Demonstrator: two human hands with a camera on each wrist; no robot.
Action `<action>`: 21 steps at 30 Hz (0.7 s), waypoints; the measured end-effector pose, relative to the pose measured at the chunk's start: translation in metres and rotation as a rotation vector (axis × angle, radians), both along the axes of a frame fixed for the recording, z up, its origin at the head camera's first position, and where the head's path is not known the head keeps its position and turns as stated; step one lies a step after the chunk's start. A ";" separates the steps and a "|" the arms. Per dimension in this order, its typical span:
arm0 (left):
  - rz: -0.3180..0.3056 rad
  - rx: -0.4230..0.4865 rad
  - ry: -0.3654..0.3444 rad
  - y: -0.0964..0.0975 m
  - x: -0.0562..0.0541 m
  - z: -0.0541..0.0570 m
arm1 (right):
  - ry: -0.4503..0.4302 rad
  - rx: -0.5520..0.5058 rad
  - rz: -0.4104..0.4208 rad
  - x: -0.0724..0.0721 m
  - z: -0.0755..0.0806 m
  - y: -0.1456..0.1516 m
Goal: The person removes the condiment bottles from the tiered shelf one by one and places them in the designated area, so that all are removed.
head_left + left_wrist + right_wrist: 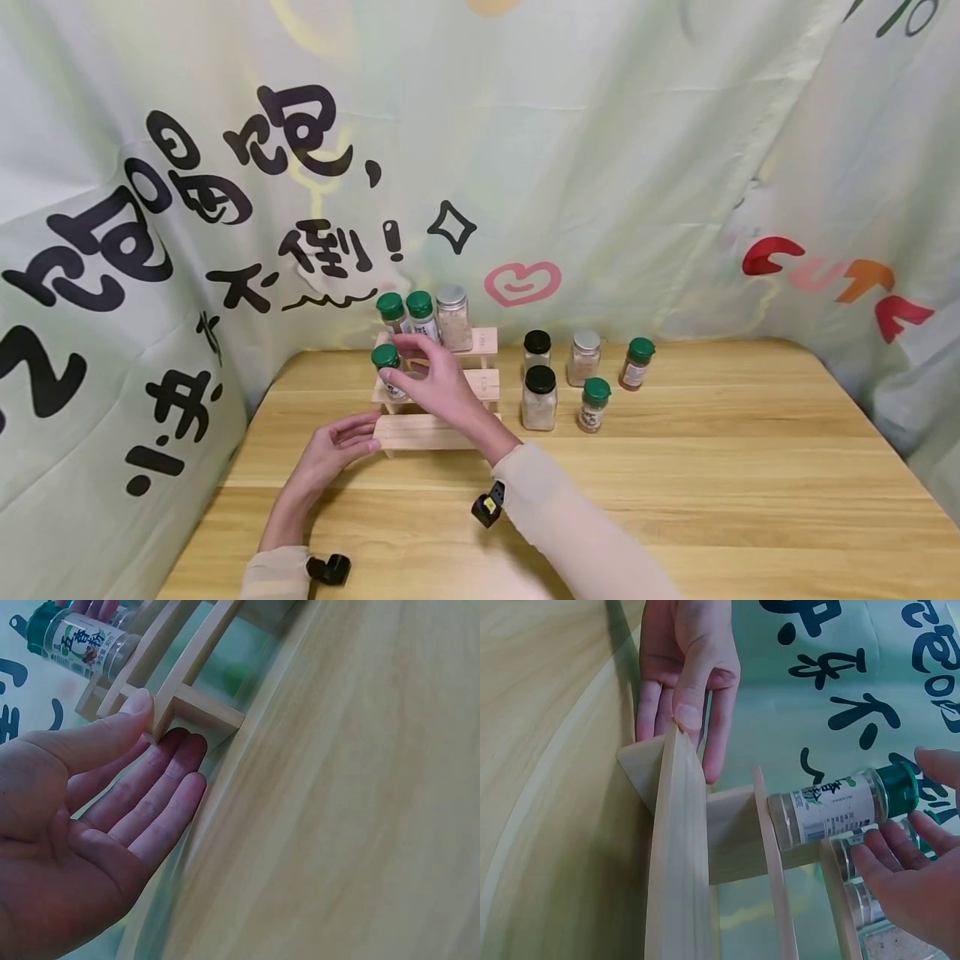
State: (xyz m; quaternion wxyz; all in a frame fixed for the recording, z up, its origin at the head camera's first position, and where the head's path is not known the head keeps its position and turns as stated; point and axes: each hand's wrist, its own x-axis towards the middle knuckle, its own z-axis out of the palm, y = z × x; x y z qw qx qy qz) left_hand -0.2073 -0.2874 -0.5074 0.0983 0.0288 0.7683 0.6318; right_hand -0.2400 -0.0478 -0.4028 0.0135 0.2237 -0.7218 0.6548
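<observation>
A small three-tier wooden rack (435, 432) stands on the table. My left hand (330, 454) holds the left end of its lowest tier, thumb (112, 735) on the board and the other fingers spread below. A green-capped spice jar (832, 810) stands upright at the left end of the middle tier. Around it, near the cap, are the thumb and fingers of my right hand (438, 383). The top tier bears two more green-capped jars (422, 312) and a silver-capped jar (453, 321), side by side.
To the right of the rack stand two black-capped jars (539, 400), a silver-capped jar (584, 360) and two green-capped jars (592, 406). Behind the wooden table (675, 492) hangs a printed cloth (600, 167), which also runs along both sides.
</observation>
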 end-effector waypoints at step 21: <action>-0.015 0.000 0.004 0.000 0.001 0.002 | -0.005 -0.001 -0.050 -0.008 -0.005 -0.013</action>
